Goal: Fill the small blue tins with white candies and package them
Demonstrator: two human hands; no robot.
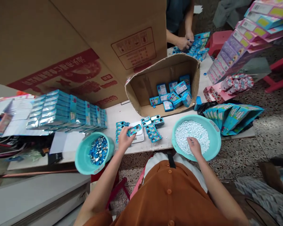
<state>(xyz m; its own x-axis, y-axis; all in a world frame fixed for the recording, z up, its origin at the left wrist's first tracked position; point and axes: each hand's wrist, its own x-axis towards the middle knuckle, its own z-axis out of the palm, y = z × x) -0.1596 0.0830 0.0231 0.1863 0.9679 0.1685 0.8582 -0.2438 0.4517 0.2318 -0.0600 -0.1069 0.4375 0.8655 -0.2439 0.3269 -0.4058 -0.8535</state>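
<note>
My left hand point(125, 138) holds a small blue tin point(135, 129) with a round opening over a white scale point(138, 137). My right hand point(193, 146) is in the turquoise basin point(215, 147) of white candies point(184, 130), its fingers pinched together at the surface; what is between them is too small to name. Blue tins with round openings point(151, 130) stand in a row right of the scale, and more tins point(119, 128) are lined up at its left.
An open cardboard box point(146, 84) with blue packs lies behind the tins. At left are a turquoise basin point(81, 157) of blue and silver caps and stacked blue packs point(63, 110). Another person's hands point(185, 42) handle blue packs at the back. Blue cartons point(235, 116) stand at right.
</note>
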